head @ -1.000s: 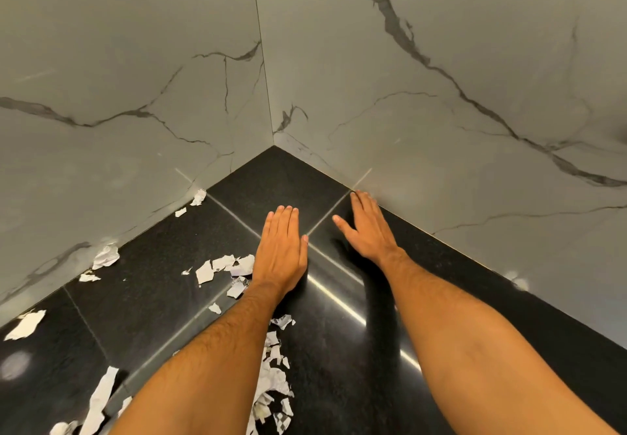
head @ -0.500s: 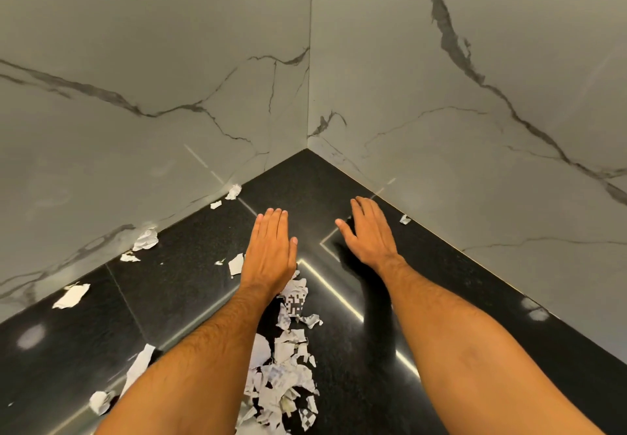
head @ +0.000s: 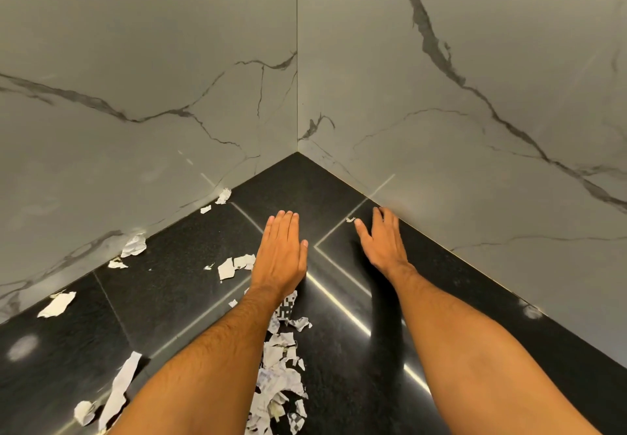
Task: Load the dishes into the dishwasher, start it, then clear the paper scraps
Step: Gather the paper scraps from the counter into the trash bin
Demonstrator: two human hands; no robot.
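Black polished stone forms the work surface (head: 169, 285), meeting two grey veined marble walls (head: 135, 78) in a corner at the centre of the frame. Torn white paper scraps are the objects of the step in hand: a dense heap (head: 278, 366) lies at lower centre, just under and behind the left wrist, while loose scraps sit apart at centre left (head: 234, 266), along the foot of the left-hand wall (head: 134, 245), at the far left edge (head: 57, 304), at lower left (head: 117, 390), and one small fleck (head: 350, 219) near the corner.

The left hand (head: 283, 254) lies palm down on the stone, fingers straight and pressed together, thumb alongside; it holds nothing. The right hand (head: 383, 244) also lies flat and empty, fingers extended and slightly spread, its fingertips close to the base of the right-hand wall and its thumb just beside the small fleck.

Judged from this layout, the step is sweeping scraps into one heap. It is best done with both palms kept flat and low, drawing from the walls toward the heap, so that thin pieces do not slip beneath the fingers; the outlying scraps along the left wall will need separate passes.
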